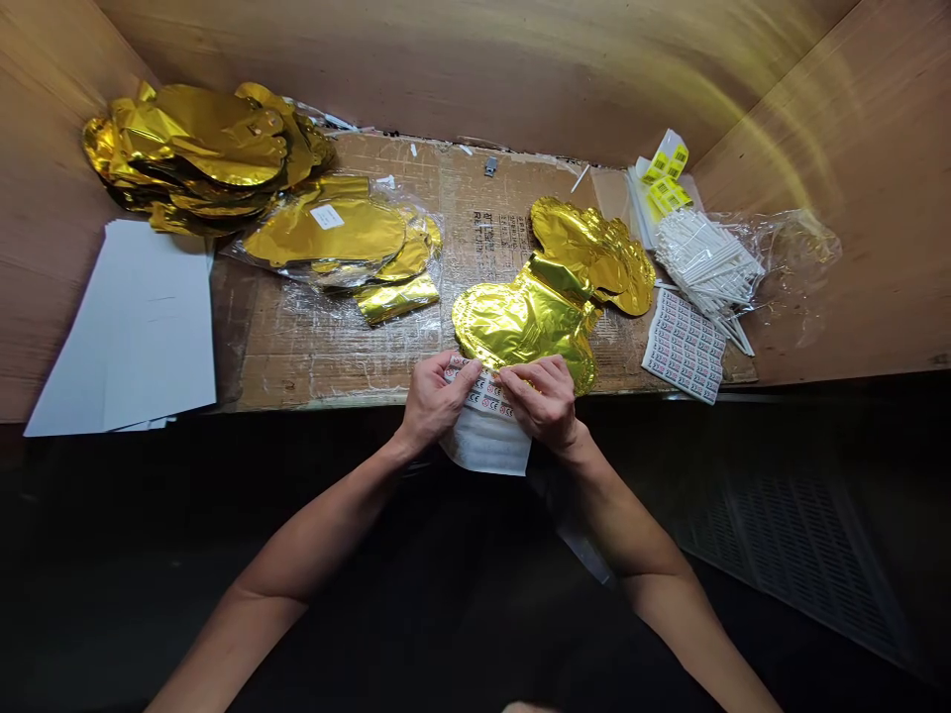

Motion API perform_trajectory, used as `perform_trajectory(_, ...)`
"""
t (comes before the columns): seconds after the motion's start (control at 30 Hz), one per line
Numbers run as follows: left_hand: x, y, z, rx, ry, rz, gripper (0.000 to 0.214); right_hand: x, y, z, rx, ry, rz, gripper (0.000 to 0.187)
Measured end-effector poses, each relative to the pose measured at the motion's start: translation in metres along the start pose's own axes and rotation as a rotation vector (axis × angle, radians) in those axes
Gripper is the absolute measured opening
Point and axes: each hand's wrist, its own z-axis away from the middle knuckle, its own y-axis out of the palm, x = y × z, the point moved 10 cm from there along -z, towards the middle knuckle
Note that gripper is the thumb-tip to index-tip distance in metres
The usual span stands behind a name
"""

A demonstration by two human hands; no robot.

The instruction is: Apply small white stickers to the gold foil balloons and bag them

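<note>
A sheet of small CE stickers [486, 443] hangs over the table's front edge, its lower part bare white backing. My left hand [437, 401] grips its left side between thumb and fingers. At the sheet's upper right, my right hand [546, 401] is closed in a pinch; its fingertips are at the printed stickers, and whether a sticker is peeled between them is too small to tell. Just beyond both hands lies a flat gold foil balloon [520, 312], with a stack of more gold foil balloons [594, 248] behind it.
Packed foil balloons [334, 238] and a larger pile [200, 149] lie left, above white paper sheets [141, 327]. On the right are white sticks [705, 257], yellow labels [669, 173] and another sticker sheet [685, 345]. Wooden walls [475, 69] enclose the cardboard-covered table [334, 361].
</note>
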Motion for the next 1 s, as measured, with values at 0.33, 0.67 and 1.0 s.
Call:
perform_trajectory(0.33,-0.003,0.002,0.002,-0.019,0.000,-0.004,0.039,0.018,-0.003,-0.003,-0.021,-0.085,0.020,0.016)
perform_trajectory(0.67,-0.020,0.038,0.020,0.508,0.528,-0.619,0.026,-0.083,-0.002,0.009,0.093,0.790,-0.507,0.020)
perform_trajectory(1.0,0.003,0.052,0.018,0.627,0.598,-0.992,0.021,-0.078,0.007,-0.003,0.287,0.621,0.243,0.026)
